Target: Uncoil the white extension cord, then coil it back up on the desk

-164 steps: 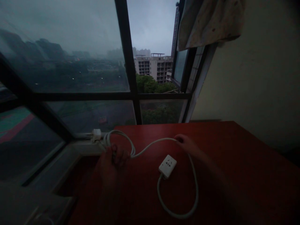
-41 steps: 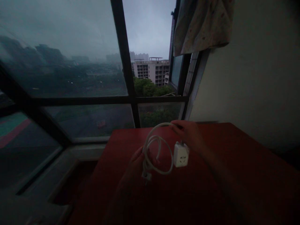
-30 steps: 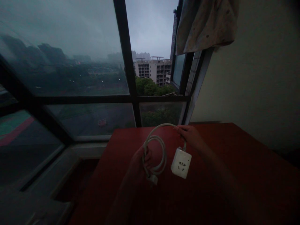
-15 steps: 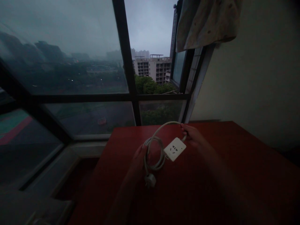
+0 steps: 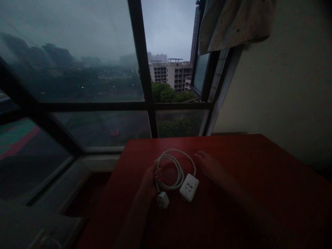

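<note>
A white extension cord (image 5: 178,173) is looped in a loose coil over the red-brown table. My left hand (image 5: 151,178) is closed around the left side of the coil. Just below that hand hangs or rests the cord's white plug (image 5: 163,200); which of the two I cannot tell. At the cord's other end, the white socket block (image 5: 189,187) lies tilted, its outlet holes facing up. My right hand (image 5: 206,162) is to the right of the coil, apart from the cord, with its fingers stretched out and nothing visible in them.
The red-brown table (image 5: 233,148) reaches to the window frame (image 5: 149,103). A stained curtain (image 5: 236,26) hangs at the upper right, beside a pale wall (image 5: 293,90). Left of the table is a low ledge (image 5: 101,160). The room is dim.
My right hand has let go of the cord and moved slightly down. The socket block has dropped lower and turned, and the loose stretch of cord has settled over the coil.
</note>
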### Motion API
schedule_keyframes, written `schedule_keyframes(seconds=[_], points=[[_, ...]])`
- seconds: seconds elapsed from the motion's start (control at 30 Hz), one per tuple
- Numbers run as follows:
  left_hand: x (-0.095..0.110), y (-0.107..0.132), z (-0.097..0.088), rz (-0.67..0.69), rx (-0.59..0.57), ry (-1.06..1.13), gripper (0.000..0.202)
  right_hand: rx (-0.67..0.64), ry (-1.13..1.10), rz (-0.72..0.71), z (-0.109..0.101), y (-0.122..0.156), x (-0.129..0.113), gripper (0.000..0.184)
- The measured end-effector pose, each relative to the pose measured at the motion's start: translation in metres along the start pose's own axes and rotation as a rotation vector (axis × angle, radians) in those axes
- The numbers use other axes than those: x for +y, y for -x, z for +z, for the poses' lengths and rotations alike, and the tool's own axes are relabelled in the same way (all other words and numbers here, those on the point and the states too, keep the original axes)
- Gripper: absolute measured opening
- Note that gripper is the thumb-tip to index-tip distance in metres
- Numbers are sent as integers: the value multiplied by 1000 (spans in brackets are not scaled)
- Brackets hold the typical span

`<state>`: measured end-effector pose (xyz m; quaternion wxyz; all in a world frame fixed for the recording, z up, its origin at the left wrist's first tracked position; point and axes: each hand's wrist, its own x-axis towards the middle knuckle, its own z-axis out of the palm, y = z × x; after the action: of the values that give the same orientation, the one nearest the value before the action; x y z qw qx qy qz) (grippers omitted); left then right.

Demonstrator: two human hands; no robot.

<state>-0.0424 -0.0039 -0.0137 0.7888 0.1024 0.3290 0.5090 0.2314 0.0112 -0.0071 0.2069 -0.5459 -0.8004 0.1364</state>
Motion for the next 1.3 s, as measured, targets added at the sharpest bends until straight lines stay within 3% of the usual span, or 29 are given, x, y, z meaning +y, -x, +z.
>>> schedule_keyframes(seconds=[0.13, 0.2, 0.4, 0.53, 0.7, 0.77, 0.83, 0.93, 1.03, 1.17, 1.3], points=[[1, 0, -1, -21, 29, 35, 27, -214, 55, -301, -12, 21, -19, 64], [1, 1, 0, -30, 49, 45, 28, -315, 60, -376, -11, 30, -29, 66], [-1, 4, 7, -21, 34, -5, 29, -475, 43, -264, 1, 40, -49, 59], [-5, 0, 5, 6, 12, -61, 25, -467, -397, -162, -3, 34, -55, 51], [-7, -1, 1, 25, 18, -70, 26, -143, -1234, 362, -4, 24, -62, 43], [-8, -1, 3, 37, -2, -61, 26, -63, -1489, 469, -2, 21, -67, 39], [-9, 0, 5, 48, 2, -55, 27, -44, -1616, 473, 0, 19, -75, 35], [-12, 2, 9, 80, 2, -70, 32, 9, -1600, 467, 9, 15, -89, 38], [-17, 6, 11, 151, 8, -150, 39, 110, -1434, 480, 26, 11, -108, 45], [-20, 11, 11, 259, -24, -281, 46, 146, -1153, 281, 51, 9, -133, 56], [-17, 11, 9, 290, -28, -343, 44, 143, -676, 119, 57, 18, -149, 68]])
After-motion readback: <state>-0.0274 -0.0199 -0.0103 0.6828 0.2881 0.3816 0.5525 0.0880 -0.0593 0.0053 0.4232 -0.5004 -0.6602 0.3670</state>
